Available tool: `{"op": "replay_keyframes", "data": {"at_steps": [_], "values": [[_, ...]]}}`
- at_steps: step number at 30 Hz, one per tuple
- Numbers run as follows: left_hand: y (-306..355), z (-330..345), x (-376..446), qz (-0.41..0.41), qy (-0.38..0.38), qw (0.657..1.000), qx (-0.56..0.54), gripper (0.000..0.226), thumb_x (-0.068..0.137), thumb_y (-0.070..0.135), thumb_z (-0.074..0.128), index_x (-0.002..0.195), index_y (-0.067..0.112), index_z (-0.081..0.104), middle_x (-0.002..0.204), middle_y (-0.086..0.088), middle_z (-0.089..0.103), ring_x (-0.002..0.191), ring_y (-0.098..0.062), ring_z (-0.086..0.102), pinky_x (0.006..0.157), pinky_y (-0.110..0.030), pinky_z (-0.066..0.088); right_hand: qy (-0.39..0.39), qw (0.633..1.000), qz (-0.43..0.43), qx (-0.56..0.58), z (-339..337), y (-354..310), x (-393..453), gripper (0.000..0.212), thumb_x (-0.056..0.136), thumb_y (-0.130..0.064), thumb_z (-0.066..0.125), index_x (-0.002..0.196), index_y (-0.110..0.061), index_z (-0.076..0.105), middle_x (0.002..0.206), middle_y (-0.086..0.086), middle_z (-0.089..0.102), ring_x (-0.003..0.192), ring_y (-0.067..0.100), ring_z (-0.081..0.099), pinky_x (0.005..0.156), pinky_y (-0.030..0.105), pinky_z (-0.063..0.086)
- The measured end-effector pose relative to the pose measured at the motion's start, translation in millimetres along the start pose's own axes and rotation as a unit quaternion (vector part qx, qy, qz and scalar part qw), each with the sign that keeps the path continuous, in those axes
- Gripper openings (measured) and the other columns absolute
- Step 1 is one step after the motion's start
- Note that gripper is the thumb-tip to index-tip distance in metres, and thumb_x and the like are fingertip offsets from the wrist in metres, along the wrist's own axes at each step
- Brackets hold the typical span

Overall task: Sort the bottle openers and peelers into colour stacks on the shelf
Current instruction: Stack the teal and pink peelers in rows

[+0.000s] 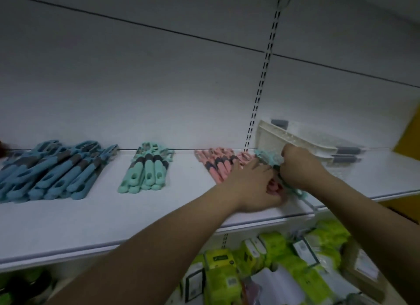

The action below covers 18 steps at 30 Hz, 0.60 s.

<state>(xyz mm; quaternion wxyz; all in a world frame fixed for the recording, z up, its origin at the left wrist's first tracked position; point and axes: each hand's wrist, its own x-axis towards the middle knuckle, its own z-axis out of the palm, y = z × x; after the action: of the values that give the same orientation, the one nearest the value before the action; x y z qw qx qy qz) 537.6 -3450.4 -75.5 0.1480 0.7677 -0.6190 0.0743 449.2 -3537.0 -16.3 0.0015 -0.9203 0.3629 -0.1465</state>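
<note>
- The right hand [297, 168] is curled into a fist round a bunch of teal tools [269, 160], whose ends stick out above the knuckles and below the wrist near the front edge of the shelf [113, 216].
- The left hand [252, 186] lies flat with fingers stretched forward, resting on the pink stack [221, 166]; pink handles show under its palm. Motion blur hides whether the thumb grips anything.
- The two hands touch each other at the right end of the pink stack.
- Further left on the shelf sits a teal stack [145, 170], handles towards the front, well apart from the pink one.
- At the far left lies a larger blue stack [54, 170], its tools fanned and overlapping.
- Behind the right hand, white trays [293, 141] with grey-handled items lean against the back panel.
- On the lower shelf, green packets [272, 259] are piled up.
</note>
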Motion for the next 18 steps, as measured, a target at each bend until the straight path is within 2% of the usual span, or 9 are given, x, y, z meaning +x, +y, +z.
{"op": "replay_keyframes", "data": {"at_steps": [3, 5, 7, 11, 15, 18], "values": [[-3.8, 6.4, 0.3, -0.002, -0.029, 1.0, 0.01, 0.063, 0.092, 0.068, 0.038, 0.143, 0.03, 0.041, 0.155, 0.006, 0.034, 0.144, -0.02, 0.022, 0.114, -0.067, 0.008, -0.055, 0.998, -0.006, -0.042, 11.9, 4.6, 1.6, 0.031, 0.098, -0.02, 0.053, 0.119, 0.002, 0.047, 0.121, 0.022, 0.06, 0.112, 0.035, 0.058, 0.076, 0.029, 0.04], [-9.1, 8.7, -8.7, -0.009, 0.0, 1.0, 0.007, 0.056, 0.092, 0.068, 0.039, 0.135, 0.032, 0.047, 0.143, 0.005, 0.043, 0.137, -0.021, 0.03, 0.11, -0.061, 0.021, -0.071, 0.997, 0.001, -0.025, 22.8, 6.9, 5.0, 0.035, 0.099, -0.026, 0.052, 0.119, 0.002, 0.046, 0.122, 0.023, 0.06, 0.112, 0.035, 0.058, 0.073, 0.028, 0.035], [-13.6, 9.8, -16.6, -0.026, 0.031, 0.999, 0.004, 0.048, 0.093, 0.065, 0.039, 0.128, 0.034, 0.049, 0.131, 0.005, 0.047, 0.129, -0.021, 0.035, 0.106, -0.056, 0.029, -0.054, 0.998, 0.002, -0.026, 30.5, 7.4, 7.6, 0.034, 0.1, -0.028, 0.051, 0.118, 0.001, 0.047, 0.12, 0.021, 0.061, 0.111, 0.035, 0.059, 0.074, 0.028, 0.035], [-13.5, 10.8, -20.7, -0.068, 0.046, 0.997, 0.002, 0.043, 0.092, 0.062, 0.04, 0.121, 0.031, 0.048, 0.129, 0.005, 0.045, 0.129, -0.023, 0.033, 0.108, -0.06, 0.022, -0.034, 0.997, -0.015, -0.065, 36.8, 2.7, 12.2, 0.027, 0.103, -0.024, 0.044, 0.118, -0.003, 0.052, 0.12, 0.017, 0.062, 0.11, 0.033, 0.059, 0.088, 0.032, 0.04], [-13.0, 10.8, -19.4, -0.076, 0.06, 0.995, -0.005, 0.042, 0.092, 0.062, 0.039, 0.117, 0.029, 0.049, 0.126, 0.004, 0.048, 0.129, -0.023, 0.034, 0.108, -0.061, 0.017, -0.083, 0.996, 0.0, -0.024, 42.9, 1.5, 22.8, 0.026, 0.098, -0.029, 0.051, 0.104, -0.006, 0.061, 0.11, 0.016, 0.067, 0.088, 0.029, 0.059, 0.074, 0.027, 0.04], [-17.9, 7.9, -16.3, -0.095, 0.048, 0.994, -0.024, 0.049, 0.093, 0.065, 0.034, 0.121, 0.028, 0.05, 0.133, 0.004, 0.049, 0.131, -0.022, 0.034, 0.109, -0.06, 0.016, -0.13, 0.991, 0.005, -0.007, 42.2, 0.1, 27.6, 0.03, 0.095, -0.031, 0.056, 0.102, -0.004, 0.065, 0.106, 0.016, 0.065, 0.084, 0.025, 0.053, 0.075, 0.027, 0.04]]}}
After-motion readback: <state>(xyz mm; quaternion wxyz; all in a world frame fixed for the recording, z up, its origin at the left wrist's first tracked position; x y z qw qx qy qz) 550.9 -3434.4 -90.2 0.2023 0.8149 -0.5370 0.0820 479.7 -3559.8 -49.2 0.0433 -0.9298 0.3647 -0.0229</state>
